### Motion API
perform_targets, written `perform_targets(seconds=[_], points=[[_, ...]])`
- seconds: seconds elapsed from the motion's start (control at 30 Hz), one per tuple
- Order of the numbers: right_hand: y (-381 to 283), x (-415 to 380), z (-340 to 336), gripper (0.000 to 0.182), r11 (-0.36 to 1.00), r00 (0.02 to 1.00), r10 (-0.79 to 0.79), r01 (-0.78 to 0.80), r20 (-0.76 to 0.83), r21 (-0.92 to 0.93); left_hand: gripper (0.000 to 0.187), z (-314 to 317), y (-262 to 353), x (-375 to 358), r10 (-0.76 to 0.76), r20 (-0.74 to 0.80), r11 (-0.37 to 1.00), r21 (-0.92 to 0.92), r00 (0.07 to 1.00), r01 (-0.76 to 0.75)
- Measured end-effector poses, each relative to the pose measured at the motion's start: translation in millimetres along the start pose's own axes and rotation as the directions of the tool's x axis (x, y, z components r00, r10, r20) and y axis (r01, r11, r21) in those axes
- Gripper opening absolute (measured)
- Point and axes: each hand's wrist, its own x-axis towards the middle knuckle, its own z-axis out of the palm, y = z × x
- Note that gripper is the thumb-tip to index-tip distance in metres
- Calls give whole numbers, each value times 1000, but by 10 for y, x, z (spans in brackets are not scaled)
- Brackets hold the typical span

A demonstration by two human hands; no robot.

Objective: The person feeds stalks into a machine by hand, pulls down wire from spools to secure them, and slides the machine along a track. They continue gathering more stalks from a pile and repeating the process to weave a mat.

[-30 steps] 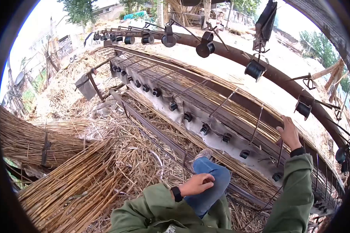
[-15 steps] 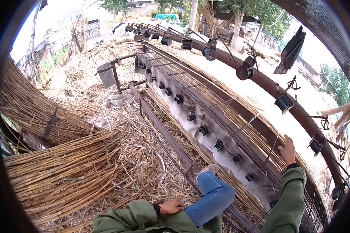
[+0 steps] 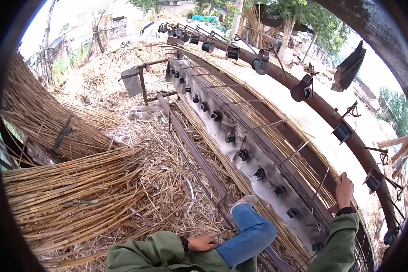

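My left hand point(image 3: 203, 243) rests on the thigh of my blue jeans point(image 3: 245, 235), its fingers lying together and nothing seen in them. At the right, my right hand point(image 3: 344, 190) is at the outer edge of the long metal frame point(image 3: 299, 140), its fingers curled down by the reeds point(image 3: 267, 124) laid along it. What those fingers hold, if anything, is hidden. Black spools point(image 3: 259, 174) line the pale strip on the frame's near side. More spools point(image 3: 342, 132) hang from the curved brown pipe point(image 3: 322, 105) beyond.
Bundled reeds point(image 3: 68, 199) lie at the left, beside a leaning reed bundle point(image 3: 45, 113). Loose straw point(image 3: 167, 181) covers the ground. A brown pipe point(image 3: 199, 158) runs between the straw and the frame. Dark cloth point(image 3: 349, 68) hangs at the upper right.
My right hand has gone from spread fingers to curled fingers at the frame's edge. The whole view has shifted slightly, with the scene moving right in the picture. My left hand stays on the thigh.
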Motion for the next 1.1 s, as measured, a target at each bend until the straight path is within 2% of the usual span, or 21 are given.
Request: perform_targets(seconds=[0.07,0.17,0.37,0.5,0.6,0.7,0.83,1.03,1.1], points=[[3,56,-6,17,1000,1000,13,-13,28,-13,29,10,-87,-6,0,24,1000,-27,1000,1],[23,160,60,14,999,996,44,-42,84,-23,27,-30,-44,-1,70,68,995,66,995,-74],[84,294,330,12,996,988,78,-71,132,-63,29,31,101,-183,112,-104,991,78,988,-104],[187,376,566,14,990,992,63,-48,110,-136,43,85,55,-254,156,-106,988,33,982,-153],[261,383,652,15,986,987,34,-7,158,-167,43,134,12,-278,151,-146,986,98,978,-138],[246,329,632,17,992,995,11,1,98,-125,44,112,57,-278,161,-114,987,42,980,-157],[149,312,462,18,986,994,58,-43,92,-159,44,124,10,-241,171,-104,982,98,980,-161],[202,324,550,17,983,994,50,-32,97,-182,46,124,35,-242,185,-89,978,113,979,-175],[231,331,577,16,984,998,11,-1,56,-176,46,146,50,-264,173,-97,981,108,980,-163]])
